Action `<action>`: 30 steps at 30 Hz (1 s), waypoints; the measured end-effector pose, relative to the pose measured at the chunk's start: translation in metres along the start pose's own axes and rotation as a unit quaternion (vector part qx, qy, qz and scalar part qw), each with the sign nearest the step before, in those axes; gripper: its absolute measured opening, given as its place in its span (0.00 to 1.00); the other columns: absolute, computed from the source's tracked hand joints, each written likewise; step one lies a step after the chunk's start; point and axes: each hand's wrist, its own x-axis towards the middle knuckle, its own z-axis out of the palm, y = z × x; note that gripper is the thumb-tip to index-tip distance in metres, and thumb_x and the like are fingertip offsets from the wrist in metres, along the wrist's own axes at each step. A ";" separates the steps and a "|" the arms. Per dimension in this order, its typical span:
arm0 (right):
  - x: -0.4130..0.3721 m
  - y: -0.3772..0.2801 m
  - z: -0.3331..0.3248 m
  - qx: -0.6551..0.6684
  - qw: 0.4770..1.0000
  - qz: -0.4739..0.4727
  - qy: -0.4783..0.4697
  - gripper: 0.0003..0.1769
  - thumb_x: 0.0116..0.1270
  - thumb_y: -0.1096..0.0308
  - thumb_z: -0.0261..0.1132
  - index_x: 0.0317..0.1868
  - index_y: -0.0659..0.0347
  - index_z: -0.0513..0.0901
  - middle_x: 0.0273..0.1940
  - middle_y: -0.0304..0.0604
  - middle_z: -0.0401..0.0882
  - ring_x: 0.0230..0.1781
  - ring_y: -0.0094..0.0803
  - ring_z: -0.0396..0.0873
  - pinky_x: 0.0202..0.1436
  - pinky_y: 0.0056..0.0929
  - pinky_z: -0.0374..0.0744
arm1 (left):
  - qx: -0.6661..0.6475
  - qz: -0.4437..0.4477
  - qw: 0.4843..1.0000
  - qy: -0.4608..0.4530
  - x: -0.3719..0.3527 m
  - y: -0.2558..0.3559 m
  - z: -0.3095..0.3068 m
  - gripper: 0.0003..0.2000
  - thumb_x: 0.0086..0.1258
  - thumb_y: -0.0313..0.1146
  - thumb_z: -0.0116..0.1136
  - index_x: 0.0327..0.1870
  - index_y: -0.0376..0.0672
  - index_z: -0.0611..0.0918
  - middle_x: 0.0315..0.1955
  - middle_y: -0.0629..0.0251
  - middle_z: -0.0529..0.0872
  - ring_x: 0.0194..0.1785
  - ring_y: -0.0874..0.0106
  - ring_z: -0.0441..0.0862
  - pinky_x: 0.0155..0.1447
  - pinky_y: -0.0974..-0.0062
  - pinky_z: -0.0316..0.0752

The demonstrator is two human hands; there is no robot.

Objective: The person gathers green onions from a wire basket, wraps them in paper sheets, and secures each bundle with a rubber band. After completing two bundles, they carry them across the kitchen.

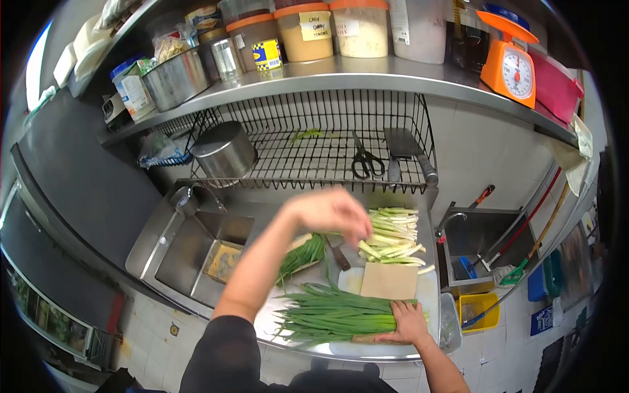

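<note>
A large bunch of green onions (334,316) lies across the steel counter's front, leaves to the left. My right hand (407,322) rests on its thick end at the right, fingers and thumb spread around the stalks. My left hand (334,213) is raised over the middle of the counter, blurred, its fingers curled downward; whether it holds anything is hidden. Below and right of it lie cut pale stalks (393,229). A brown cardboard piece (388,280) lies between these stalks and the bunch. A dark-handled knife (339,257) and more greens (303,257) are near my left forearm.
A sink (209,245) is on the left, another (485,245) on the right. Above the counter hangs a wire rack (295,157) holding a pot (224,149), scissors (367,164) and cleavers. The steel shelf (341,80) higher up bears tubs and an orange scale (510,65).
</note>
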 end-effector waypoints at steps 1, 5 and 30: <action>0.000 0.000 0.001 0.001 1.000 0.001 0.002 0.71 0.40 0.12 0.62 0.70 0.67 0.71 0.72 0.54 0.69 0.74 0.47 0.65 0.72 0.67 0.61 | -0.005 0.031 0.996 0.089 -0.004 0.007 -0.043 0.11 0.75 0.34 0.63 0.49 0.36 0.87 0.44 0.58 0.91 0.37 0.71 0.90 0.44 0.74 0.86; -0.001 0.001 0.004 0.020 1.000 0.013 0.014 0.71 0.39 0.11 0.62 0.69 0.67 0.73 0.70 0.52 0.72 0.73 0.47 0.67 0.71 0.68 0.62 | 0.352 -0.063 0.813 0.460 0.021 -0.068 -0.224 0.18 0.70 0.41 0.65 0.46 0.31 0.86 0.39 0.50 0.90 0.43 0.61 0.90 0.51 0.67 0.83; -0.006 -0.004 -0.001 0.010 0.999 0.027 0.036 0.67 0.40 0.16 0.66 0.68 0.65 0.74 0.68 0.50 0.75 0.69 0.47 0.71 0.72 0.60 0.63 | 0.634 -0.375 0.622 0.265 0.046 -0.141 -0.307 0.13 0.69 0.38 0.64 0.42 0.35 0.88 0.49 0.49 0.87 0.52 0.58 0.85 0.56 0.65 0.81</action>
